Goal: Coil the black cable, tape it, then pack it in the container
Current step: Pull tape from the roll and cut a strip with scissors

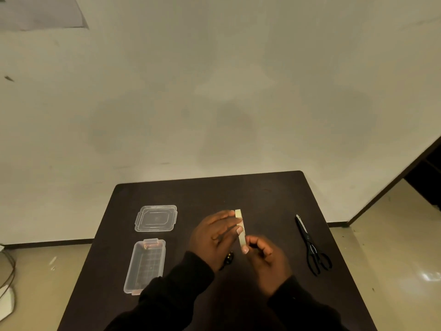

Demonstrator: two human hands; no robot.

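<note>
Above the middle of the dark table (262,194), my two hands hold a pale roll of tape (240,229) seen edge-on. My left hand (214,232) holds the roll from the left, fingers along its side. My right hand (265,256) pinches the roll's near end between thumb and fingers. A small part of the black cable (228,259) shows on the table just under my left wrist; the rest is hidden by my hands. The clear plastic container (145,266) stands open at the left with nothing visible inside.
The container's clear lid (156,218) lies flat behind it. Black-handled scissors (312,247) lie at the table's right side, blades pointing away. A wall stands behind the table; floor shows on both sides, with wires (7,271) at the far left.
</note>
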